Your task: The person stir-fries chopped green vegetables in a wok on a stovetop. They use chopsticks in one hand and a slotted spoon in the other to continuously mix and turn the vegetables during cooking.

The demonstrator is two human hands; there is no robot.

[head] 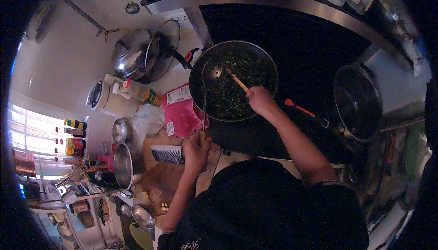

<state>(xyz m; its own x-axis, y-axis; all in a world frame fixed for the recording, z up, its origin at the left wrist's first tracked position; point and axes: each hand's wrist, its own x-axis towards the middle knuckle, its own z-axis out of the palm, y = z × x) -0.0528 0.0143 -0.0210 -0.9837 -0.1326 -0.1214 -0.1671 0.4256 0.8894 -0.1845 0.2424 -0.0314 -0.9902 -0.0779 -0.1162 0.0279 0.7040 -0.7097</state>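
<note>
A round dark pan (236, 106) holds chopped green leaves (229, 96) with small pale and red bits. My left hand (196, 149) grips the handle of a long metal ladle (216, 72), whose bowl lies among the leaves at the pan's upper left. Between the fingers of my right hand (260, 101) is a light wooden stick-like utensil (238, 81); its darker tip touches the leaves beside the ladle bowl. Near my left hand, a cleaver with a patterned blade (167, 154) lies on a wooden cutting board (160, 178).
A pink plastic bag (181, 116) touches the pan's left side. Right of the pan lie a red-headed utensil (301, 108) and, farther off, a deep dark pot (358, 103). Metal bowls (123, 166), a bottle (142, 92) and a lidded pan (131, 53) stand left.
</note>
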